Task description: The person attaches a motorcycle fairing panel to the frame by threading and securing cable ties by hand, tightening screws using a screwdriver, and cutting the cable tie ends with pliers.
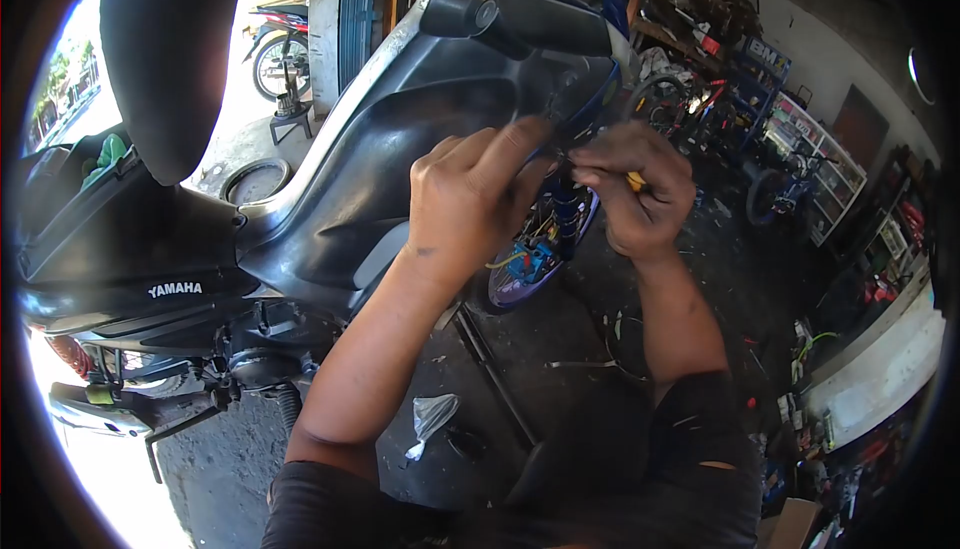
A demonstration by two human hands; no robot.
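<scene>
My left hand (475, 189) is raised at the front of a black Yamaha scooter (330, 179), fingers bent into a pinch. Close by on the right, my right hand (645, 189) is also closed, thumb and fingertips pressed together. A small yellow piece (635, 181) shows between its fingers; its kind cannot be made out. Something thin and dark lies between the two sets of fingertips, blurred and partly hidden. Just below the hands are the scooter's front wheel (515, 294) and a blue part (530, 261) with a yellow cable (505, 264).
A metal bar (490, 369) and a crumpled plastic bag (432, 421) lie on the dark floor. A loose tyre (257, 181) and a small stand (290, 119) are beyond the scooter. Shelves (680, 9), a glass-fronted cabinet (815, 164) and parts line the right side.
</scene>
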